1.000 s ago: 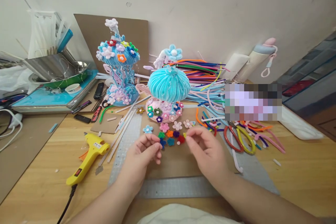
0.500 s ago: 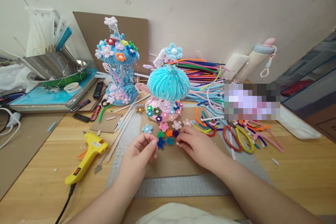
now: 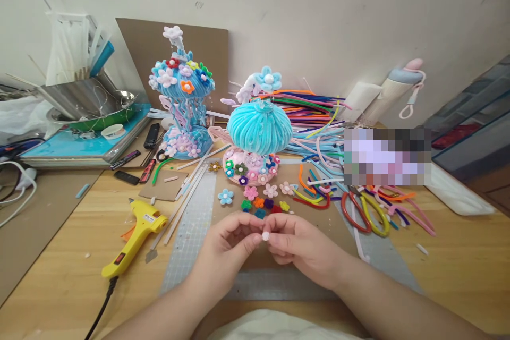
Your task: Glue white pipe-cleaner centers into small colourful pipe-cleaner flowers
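My left hand [image 3: 229, 243] and my right hand [image 3: 305, 243] meet above a cardboard sheet [image 3: 334, 226]. A small white fluffy ball [image 3: 265, 236] is pinched between their fingertips. Just beyond them lie small fuzzy flowers, among them a green flower [image 3: 246, 205], an orange flower [image 3: 258, 202] and a yellow flower [image 3: 284, 205]. Larger ones behind include a light blue flower [image 3: 225, 196] and a pink flower [image 3: 251, 193]. Farther back stands a turquoise fuzzy dome [image 3: 260, 127] over a flower-covered pink base. My fingers hide part of the nearest small flowers.
A yellow glue gun [image 3: 135, 239] lies left, its cord running forward. Scissors [image 3: 364, 215] with red and yellow handles rest right, near pipe cleaner scraps [image 3: 414, 215]. Behind are a blue flowered model [image 3: 183, 90], pipe cleaner bundles [image 3: 306, 109] and a metal bowl [image 3: 74, 101].
My hands have come together and nearer to me, the right bringing the white ball to the left fingertips. The dark blue flower beside my left fingers no longer shows.
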Demonstrator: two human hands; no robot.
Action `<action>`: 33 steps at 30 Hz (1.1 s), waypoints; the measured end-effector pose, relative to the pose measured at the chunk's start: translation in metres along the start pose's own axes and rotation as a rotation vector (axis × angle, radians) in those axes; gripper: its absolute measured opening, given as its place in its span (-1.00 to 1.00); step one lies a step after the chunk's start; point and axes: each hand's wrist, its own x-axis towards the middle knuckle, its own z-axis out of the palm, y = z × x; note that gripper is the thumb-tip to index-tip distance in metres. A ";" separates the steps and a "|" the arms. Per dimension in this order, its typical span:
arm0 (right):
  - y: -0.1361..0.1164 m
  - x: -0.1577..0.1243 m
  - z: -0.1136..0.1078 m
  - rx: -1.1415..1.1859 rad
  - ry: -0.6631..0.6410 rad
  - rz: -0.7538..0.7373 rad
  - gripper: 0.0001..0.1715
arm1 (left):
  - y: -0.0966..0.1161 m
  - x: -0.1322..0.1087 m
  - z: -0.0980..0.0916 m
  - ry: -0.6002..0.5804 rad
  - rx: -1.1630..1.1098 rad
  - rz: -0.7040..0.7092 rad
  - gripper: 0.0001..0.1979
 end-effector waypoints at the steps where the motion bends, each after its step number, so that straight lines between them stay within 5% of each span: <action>1: 0.001 0.000 0.001 0.041 -0.017 0.014 -0.71 | 0.000 0.000 0.000 0.001 0.013 0.031 -0.90; 11: 0.004 0.000 0.003 -0.044 0.019 -0.014 -0.73 | -0.002 0.000 -0.003 -0.030 0.118 0.102 -0.96; 16: -0.002 -0.002 0.005 -0.333 0.175 -0.230 -0.80 | 0.003 0.000 -0.001 -0.004 0.098 0.008 -0.90; 23: 0.001 -0.003 0.003 -0.613 0.209 -0.407 -0.96 | 0.005 0.002 0.000 -0.038 -0.002 -0.218 -0.78; 33: 0.004 -0.007 0.003 -0.941 0.250 -0.572 -0.89 | 0.006 0.002 0.001 0.016 0.008 -0.228 -0.76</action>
